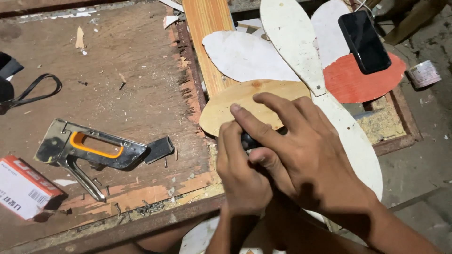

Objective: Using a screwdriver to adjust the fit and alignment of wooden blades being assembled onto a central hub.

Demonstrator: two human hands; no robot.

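My left hand [240,169] is closed around a small dark tool [248,140], mostly hidden under my fingers. My right hand [301,150] lies over it, fingers spread onto a bare plywood oval [235,101]. That oval lies against a long white petal-shaped board [301,51] that runs from the top down under my right wrist. More petal shapes fan out behind: a white one [245,56] and a red one [353,82].
A staple gun [89,150] with an orange handle insert lies on the worn plywood bench [132,70], loose staples [150,207] near the front edge. A red-and-white box [23,186] sits at left. A black phone [363,41] rests on the petals. A tape roll [423,74] lies at right.
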